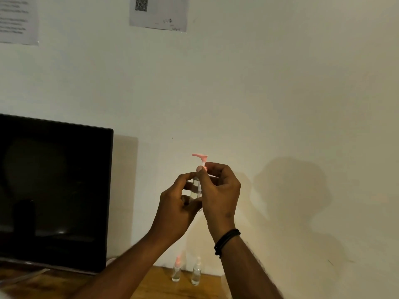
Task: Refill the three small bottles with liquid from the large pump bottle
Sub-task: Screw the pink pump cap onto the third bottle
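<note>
- Head view: the left hand wraps its fingers around the clear body of the pump bottle, lifting it up before the wall, probably to steady it.
- The right hand pinches the collar just under the pink pump head, thumb tip against the neck; likely set for unscrewing.
- Well below both hands, 2 small bottles stand on the wooden table, capped; a 3rd is not visible.
</note>
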Demonstrator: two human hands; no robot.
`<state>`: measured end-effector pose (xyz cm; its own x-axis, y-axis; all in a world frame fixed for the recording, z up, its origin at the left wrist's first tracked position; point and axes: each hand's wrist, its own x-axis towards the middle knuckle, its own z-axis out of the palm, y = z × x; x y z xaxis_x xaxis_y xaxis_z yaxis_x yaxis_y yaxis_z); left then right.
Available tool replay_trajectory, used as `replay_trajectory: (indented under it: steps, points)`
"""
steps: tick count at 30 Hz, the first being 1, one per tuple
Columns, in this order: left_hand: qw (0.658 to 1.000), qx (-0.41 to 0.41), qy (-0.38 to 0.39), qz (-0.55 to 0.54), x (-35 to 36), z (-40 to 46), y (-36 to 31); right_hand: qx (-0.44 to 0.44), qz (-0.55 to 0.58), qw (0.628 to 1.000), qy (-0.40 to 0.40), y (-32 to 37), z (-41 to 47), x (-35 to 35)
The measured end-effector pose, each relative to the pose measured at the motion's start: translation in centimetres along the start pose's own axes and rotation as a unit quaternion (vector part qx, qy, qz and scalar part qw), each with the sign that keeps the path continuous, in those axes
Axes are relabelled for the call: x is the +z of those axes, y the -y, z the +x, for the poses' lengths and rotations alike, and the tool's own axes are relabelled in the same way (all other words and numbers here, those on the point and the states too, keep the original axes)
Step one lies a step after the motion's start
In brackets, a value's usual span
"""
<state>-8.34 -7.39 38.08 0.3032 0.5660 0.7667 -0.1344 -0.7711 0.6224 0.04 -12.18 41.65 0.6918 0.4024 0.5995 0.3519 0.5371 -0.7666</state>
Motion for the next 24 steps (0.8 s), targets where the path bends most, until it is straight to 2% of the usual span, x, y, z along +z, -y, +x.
replay_trajectory:
  steps: [24]
  points:
    - [1.0,-0.006,0.002,-0.002,0.39,-0.05,-0.35,0.0,-0.011,1.0,0.015,0.05,0.3,-0.23]
